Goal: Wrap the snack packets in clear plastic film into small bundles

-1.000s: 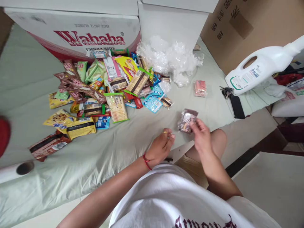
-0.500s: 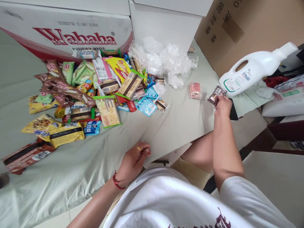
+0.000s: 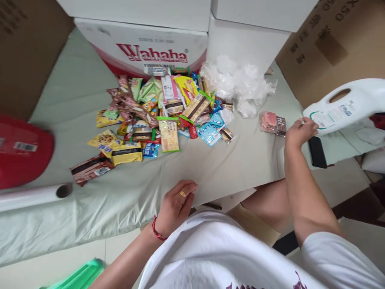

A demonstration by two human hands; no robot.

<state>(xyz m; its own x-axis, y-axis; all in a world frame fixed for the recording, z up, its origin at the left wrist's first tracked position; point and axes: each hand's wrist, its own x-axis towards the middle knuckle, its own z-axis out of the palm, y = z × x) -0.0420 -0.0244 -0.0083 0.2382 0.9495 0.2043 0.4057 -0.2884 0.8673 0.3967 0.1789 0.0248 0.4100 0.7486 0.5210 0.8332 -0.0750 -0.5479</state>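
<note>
My left hand (image 3: pixel 177 204), with a gold ring and a red cord bracelet, rests at the bed's front edge. Its fingers are curled together with nothing showing in them. My right hand (image 3: pixel 300 133) holds nothing I can see, its fingers loosely bent and slightly apart, just left of the base of a white detergent bottle (image 3: pixel 345 106). Left of that hand, a dark brown snack packet (image 3: pixel 281 125) lies against a pink snack packet (image 3: pixel 268 120). A heap of wrapped snacks, including a cream cracker packet (image 3: pixel 169 134), spreads across the middle of the sheet.
Behind the snacks stand a white Wahaha carton (image 3: pixel 150 50) and crumpled clear plastic (image 3: pixel 237 82). A brown cardboard box (image 3: pixel 325 52) is at right, near a black phone (image 3: pixel 317 152). On the left are a red object (image 3: pixel 24 156) and a white roll (image 3: pixel 33 196).
My right hand has let go of the brown packet, which now lies beside the pink one, and has drawn away to its right. The view has swung left. My left hand stays put.
</note>
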